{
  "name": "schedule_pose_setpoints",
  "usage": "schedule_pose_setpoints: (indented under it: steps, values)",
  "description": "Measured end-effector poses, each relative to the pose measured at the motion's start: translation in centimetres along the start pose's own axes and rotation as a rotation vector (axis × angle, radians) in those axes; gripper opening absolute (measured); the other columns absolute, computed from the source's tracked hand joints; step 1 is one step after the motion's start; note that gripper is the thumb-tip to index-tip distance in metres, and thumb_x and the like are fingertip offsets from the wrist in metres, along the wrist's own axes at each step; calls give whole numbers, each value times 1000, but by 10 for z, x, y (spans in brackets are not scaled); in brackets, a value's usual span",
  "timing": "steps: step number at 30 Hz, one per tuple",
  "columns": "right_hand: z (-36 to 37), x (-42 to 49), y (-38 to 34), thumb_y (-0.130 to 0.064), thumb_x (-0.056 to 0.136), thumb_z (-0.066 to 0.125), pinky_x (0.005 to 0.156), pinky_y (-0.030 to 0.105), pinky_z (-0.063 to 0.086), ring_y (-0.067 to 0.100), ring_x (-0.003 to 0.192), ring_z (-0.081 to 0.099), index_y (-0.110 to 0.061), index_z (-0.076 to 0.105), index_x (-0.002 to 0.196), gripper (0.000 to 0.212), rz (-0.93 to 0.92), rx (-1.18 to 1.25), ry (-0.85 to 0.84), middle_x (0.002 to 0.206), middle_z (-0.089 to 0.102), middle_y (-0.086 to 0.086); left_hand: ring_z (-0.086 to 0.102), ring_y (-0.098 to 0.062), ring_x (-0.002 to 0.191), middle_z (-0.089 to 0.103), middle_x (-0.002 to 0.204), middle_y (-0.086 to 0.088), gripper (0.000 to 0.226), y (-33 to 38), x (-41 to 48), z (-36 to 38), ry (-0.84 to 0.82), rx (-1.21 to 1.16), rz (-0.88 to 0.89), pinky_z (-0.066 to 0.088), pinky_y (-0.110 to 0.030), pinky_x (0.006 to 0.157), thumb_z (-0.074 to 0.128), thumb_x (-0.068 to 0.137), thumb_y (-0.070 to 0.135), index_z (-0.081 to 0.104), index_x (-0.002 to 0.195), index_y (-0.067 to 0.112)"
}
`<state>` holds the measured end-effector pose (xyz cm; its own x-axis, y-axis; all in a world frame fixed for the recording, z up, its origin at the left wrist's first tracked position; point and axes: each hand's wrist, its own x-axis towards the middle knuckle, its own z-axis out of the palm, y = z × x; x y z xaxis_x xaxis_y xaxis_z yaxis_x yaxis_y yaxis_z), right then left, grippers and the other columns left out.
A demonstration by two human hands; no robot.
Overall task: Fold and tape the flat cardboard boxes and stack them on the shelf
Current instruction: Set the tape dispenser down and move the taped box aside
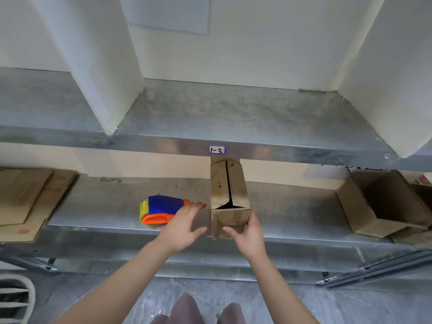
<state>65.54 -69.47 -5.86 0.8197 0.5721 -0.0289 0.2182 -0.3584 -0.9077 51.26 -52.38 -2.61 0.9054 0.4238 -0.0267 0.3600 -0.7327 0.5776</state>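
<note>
Right grip (pixel 245 232): I grasped the near end of the cardboard box (pixel 229 190), thumb laid across its front face and fingers curled round its right-hand corner.
Left grip (pixel 184 220): released, fingers straight and a little spread, held over the right end of the tape dispenser (pixel 161 209); whether my palm touched it I could not tell.
Cardboard box: it stood folded on the lower shelf (pixel 105 206), long side running away from me, its near end at the shelf's front edge. The two top flaps met along a dark seam that gaped slightly at the near end, and I saw no tape on it.
Tape dispenser: blue body, orange handle, yellow roll, lying on the lower shelf just left of the box.
Flat cardboard sheets (pixel 23 202): piled at the far left of the same shelf, well apart from the box.
Open carton (pixel 378 206): at the far right of that shelf, tipped so its dark inside faced me.
Upper shelf (pixel 233 113): grey metal, split by white upright panels, with a small label (pixel 217 150) reading "1-3" on its front edge, directly above the box.
Floor (pixel 257 300): grey, below my forearms.
</note>
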Motion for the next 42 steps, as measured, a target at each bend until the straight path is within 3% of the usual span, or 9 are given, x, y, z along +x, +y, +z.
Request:
schedule_pose_setpoints:
  steps: [3,6,11,17,22,24,33,38,42]
  values:
    - [-9,-12,-8,-41,63,86,84,9,46,-5,107,56,-28,48,127,76,30,21,12,116,60,-16,12,-18,148,25,158,5,65,-4,-8,-21,-13,380,165,7,-35,120,46,94,52,26,150,28]
    - [-25,-18,-11,-37,61,88,74,1,42,-14,99,55,-27,51,120,70,51,44,77,107,62,-22,11,-19,148,23,158,6,63,2,-7,-34,-30,507,237,4,-37,120,42,94,52,23,150,30]
    - [-68,-28,-2,-25,62,89,73,9,49,-11,99,58,-28,52,119,69,43,57,106,104,61,-32,21,-23,145,30,155,1,59,27,1,-33,-19,557,303,17,-38,118,46,94,46,30,147,27]
    - [-146,-30,8,-26,63,89,72,4,44,-17,100,53,-49,47,107,66,11,23,148,104,55,-40,28,-25,143,34,153,-3,59,83,21,-3,-13,557,315,20,-38,117,51,93,44,35,146,23]
    - [-225,-20,32,-24,65,89,89,22,47,0,108,55,-38,47,118,69,-26,-2,116,114,55,-19,22,-21,145,28,156,0,60,149,43,38,28,578,329,19,-37,116,46,95,46,29,149,26]
    - [-255,-16,43,-23,67,88,91,22,46,2,112,53,-34,45,124,73,-36,-1,73,120,55,-14,22,-21,145,28,156,0,59,178,47,56,38,569,311,18,-37,116,45,96,45,28,149,27]
    - [-332,0,85,-18,67,89,80,10,46,-2,106,56,-36,49,109,61,41,33,35,114,60,-10,29,-20,141,33,154,1,65,276,69,125,-23,373,246,23,-34,115,47,95,47,21,152,28]
    - [-340,12,107,-21,66,89,83,18,55,-4,96,62,-35,52,104,55,85,56,36,104,65,-15,38,-16,138,37,153,2,83,309,87,163,-164,-226,52,31,-32,113,62,88,48,15,153,29]
    - [-339,22,117,-25,70,87,91,20,48,-2,107,55,-32,41,131,77,130,42,77,118,57,-22,52,-10,124,49,138,11,81,317,107,184,-191,-454,-28,41,-30,105,65,86,47,17,150,38]
